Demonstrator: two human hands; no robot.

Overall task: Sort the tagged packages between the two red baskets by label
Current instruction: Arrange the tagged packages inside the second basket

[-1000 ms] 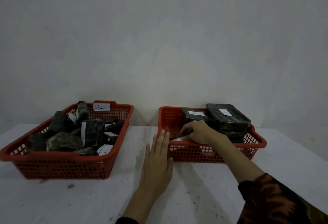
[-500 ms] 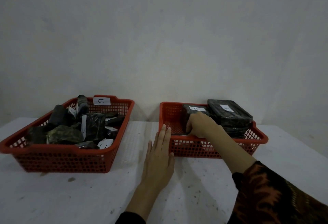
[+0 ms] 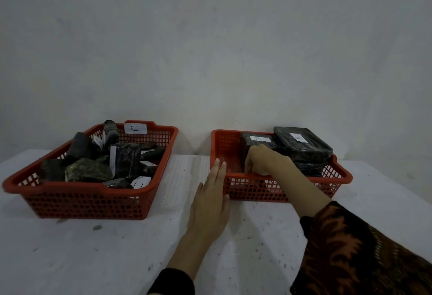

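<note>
The right hand [image 3: 261,162] reaches into the right basket [image 3: 336,179], fingers curled on the near end of a dark package [image 3: 257,141] tagged B, its long axis running front-to-back, while the left hand [image 3: 210,201] lies flat and open on the counter [image 3: 93,248].

white table [image 3: 98,255] bears two red baskets [image 3: 88,203] [image 3: 280,193].

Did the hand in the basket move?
Yes. The right hand slid deeper into the right basket, from its front rim toward the package tagged B.
</note>
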